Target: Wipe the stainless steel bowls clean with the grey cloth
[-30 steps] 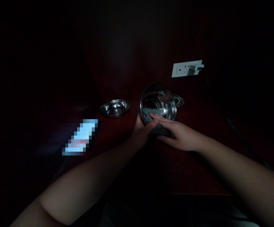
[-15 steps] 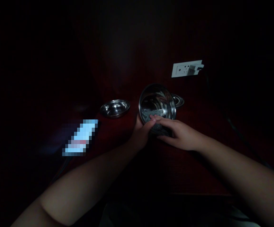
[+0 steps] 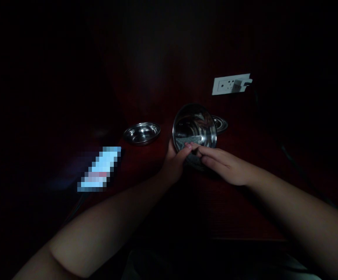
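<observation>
A shiny steel bowl [image 3: 196,122] is tilted with its open side facing me, a little above the table or resting on it; I cannot tell which. My left hand [image 3: 174,162] grips its lower left side, fingers mostly hidden behind it and thumb over the near rim. A grey patterned cloth [image 3: 190,140] lies over that rim, partly inside the bowl and partly hanging in front. At the lower right rim, my right hand [image 3: 223,162] pinches the cloth, thumb drawn up against the fingers. Its fingertips come close to the left thumb.
Left of the bowl sits a shallow steel dish [image 3: 142,134]; another steel dish [image 3: 221,124] is partly hidden behind it. A lit, pixelated screen [image 3: 100,169] stands at left. On the back wall is a white socket [image 3: 230,84] with a plug. The dark red table [image 3: 239,217] is dimly lit.
My right thumb has closed up toward its fingers, and those fingers have slid slightly down toward the rim. The left hand and bowl are nearly where they were.
</observation>
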Action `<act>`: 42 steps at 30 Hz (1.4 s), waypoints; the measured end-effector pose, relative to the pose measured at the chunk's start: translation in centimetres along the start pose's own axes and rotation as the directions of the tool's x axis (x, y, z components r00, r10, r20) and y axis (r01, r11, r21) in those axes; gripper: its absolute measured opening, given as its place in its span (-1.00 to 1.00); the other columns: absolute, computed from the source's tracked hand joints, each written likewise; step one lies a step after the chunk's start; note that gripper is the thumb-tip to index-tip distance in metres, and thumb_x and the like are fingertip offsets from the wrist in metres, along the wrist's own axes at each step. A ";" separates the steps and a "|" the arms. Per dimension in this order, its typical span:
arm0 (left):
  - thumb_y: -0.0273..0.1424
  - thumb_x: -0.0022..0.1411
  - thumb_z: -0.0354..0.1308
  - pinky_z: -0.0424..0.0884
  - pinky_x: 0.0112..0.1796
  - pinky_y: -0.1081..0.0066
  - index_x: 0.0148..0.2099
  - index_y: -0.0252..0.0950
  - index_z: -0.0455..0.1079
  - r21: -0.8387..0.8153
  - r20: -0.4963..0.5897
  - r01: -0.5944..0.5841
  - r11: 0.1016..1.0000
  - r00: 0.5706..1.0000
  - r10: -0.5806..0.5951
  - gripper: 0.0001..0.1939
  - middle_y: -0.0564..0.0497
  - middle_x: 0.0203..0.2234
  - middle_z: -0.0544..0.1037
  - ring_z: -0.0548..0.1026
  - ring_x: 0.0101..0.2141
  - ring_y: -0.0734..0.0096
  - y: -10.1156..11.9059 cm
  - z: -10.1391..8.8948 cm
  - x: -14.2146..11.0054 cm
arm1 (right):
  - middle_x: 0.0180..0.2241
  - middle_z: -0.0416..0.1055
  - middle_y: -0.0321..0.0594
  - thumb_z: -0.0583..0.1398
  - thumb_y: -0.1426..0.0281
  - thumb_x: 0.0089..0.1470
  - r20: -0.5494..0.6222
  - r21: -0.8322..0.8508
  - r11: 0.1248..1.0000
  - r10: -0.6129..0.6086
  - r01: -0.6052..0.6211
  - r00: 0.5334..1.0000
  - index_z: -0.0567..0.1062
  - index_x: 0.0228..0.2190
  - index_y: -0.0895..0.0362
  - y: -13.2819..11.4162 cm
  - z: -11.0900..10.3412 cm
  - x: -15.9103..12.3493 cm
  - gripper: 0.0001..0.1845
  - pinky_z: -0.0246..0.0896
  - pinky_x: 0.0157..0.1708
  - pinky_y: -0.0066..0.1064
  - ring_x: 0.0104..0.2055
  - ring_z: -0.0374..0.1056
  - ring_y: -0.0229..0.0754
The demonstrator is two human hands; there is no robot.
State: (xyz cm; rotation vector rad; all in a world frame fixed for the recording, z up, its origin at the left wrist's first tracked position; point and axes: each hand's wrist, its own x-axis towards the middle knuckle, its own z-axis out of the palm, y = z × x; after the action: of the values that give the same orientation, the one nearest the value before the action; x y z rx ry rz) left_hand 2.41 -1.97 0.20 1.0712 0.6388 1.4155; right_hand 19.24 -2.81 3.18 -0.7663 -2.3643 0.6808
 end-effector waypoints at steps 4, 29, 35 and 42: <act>-0.31 0.01 0.25 0.30 -0.05 0.20 0.07 -0.24 0.21 0.010 -0.027 0.012 1.000 1.000 -0.012 -0.44 -0.06 -0.19 0.47 0.44 -0.15 0.24 0.0 0.1 0.0 | -0.04 0.40 -0.07 -0.04 0.36 0.20 -0.008 -0.013 1.000 0.001 -0.001 1.000 0.34 -0.33 0.11 0.2 0.2 0.1 -0.81 0.04 0.17 -0.09 0.23 0.10 -0.07; -0.33 0.04 0.22 0.30 -0.03 0.23 0.07 -0.24 0.21 0.064 -0.059 -0.017 0.998 0.998 0.021 -0.47 -0.07 -0.13 0.47 0.44 -0.09 0.24 0.2 0.1 0.2 | 0.24 0.09 -0.10 0.08 0.47 0.08 -0.015 -0.275 0.961 -0.030 0.025 0.999 0.25 0.12 0.14 1.1 0.8 0.1 -0.46 -0.13 0.26 -0.06 0.31 -0.12 -0.04; -0.32 0.07 0.21 0.30 -0.02 0.25 0.07 -0.23 0.20 0.074 -0.059 -0.020 0.997 0.998 0.025 -0.49 -0.07 -0.11 0.46 0.43 -0.08 0.26 0.2 0.0 0.2 | 0.26 0.03 -0.12 0.10 0.49 0.07 0.002 -0.248 0.968 -0.026 0.026 1.000 0.20 0.17 0.13 1.0 0.8 0.0 -0.40 -0.15 0.27 -0.05 0.32 -0.16 -0.02; -0.32 0.06 0.22 0.29 -0.01 0.24 0.05 -0.24 0.20 0.074 -0.075 -0.024 0.997 0.997 0.029 -0.50 -0.07 -0.11 0.46 0.43 -0.08 0.25 0.1 0.1 0.2 | 0.27 0.01 -0.13 0.14 0.46 0.07 -0.017 -0.215 0.976 -0.031 0.026 0.999 0.13 0.20 0.09 1.2 0.9 -0.2 -0.34 -0.14 0.25 0.00 0.32 -0.16 0.00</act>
State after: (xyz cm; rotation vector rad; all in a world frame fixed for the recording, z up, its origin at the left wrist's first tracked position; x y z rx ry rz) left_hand 2.46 -1.85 0.40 1.0900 0.7385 1.4713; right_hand 19.24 -2.33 1.80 -0.8234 -2.4515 0.4074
